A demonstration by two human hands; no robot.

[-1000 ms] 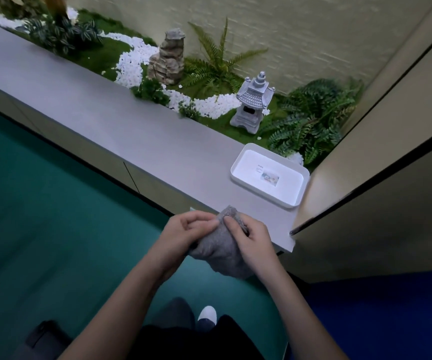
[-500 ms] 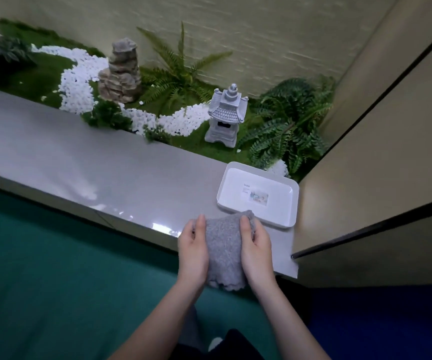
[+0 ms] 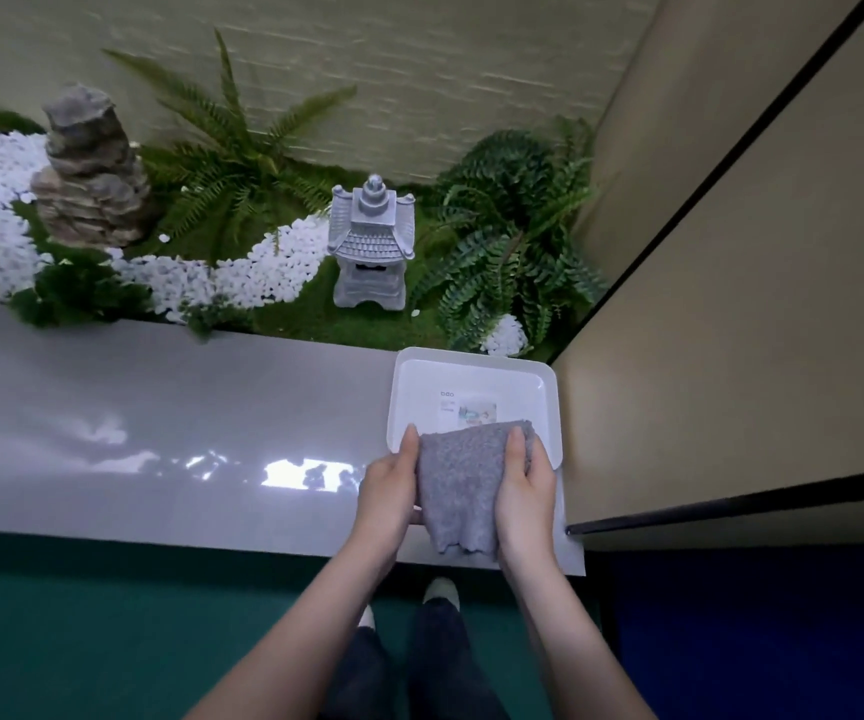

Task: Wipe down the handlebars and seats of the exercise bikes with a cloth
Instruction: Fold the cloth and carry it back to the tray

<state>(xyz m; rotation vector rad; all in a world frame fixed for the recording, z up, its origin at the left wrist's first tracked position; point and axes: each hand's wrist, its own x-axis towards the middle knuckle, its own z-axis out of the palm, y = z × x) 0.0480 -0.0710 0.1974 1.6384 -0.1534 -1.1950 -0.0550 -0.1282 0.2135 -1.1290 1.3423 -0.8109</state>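
Since no exercise bike shows anywhere in the head view, the wiping itself looks to be either finished or not begun, and this moment concerns only where the cloth goes. A beige panel (image 3: 757, 330) fills the three o'clock side and closes off the corner. The long grey bench (image 3: 160, 433) runs from nine o'clock to meet it, glossy enough to mirror light. At twelve o'clock, beyond the bench, lies an ornamental garden bed, with white pebbles (image 3: 263, 272) winding between two ferns (image 3: 513, 226), a stacked rock (image 3: 89, 168) at ten o'clock and a stone lantern (image 3: 372, 246) straight ahead. Green floor (image 3: 82, 641) lies at seven o'clock and the person's shoes (image 3: 440, 589) at six. The white tray (image 3: 471, 379) sits at about one o'clock from the person. It is tucked against the panel at the bench's end, probably so it stays out of the way as a fixed spot for the cleaning gear. The grey cloth (image 3: 463, 485) is folded into a narrow pad. Its far edge overlaps the tray's near rim and its near end hangs above the bench front, though whether it touches the tray I cannot tell. The left grip (image 3: 391, 485) grasps the cloth's nine o'clock side and the right grip (image 3: 528, 485) its three o'clock side. Each has a thumb laid on top and the fingers hidden beneath. Holding both edges most likely keeps the fold from opening while the pad is lined up with the tray. A small printed label (image 3: 469, 410) lies inside the tray, just past the cloth's far edge.
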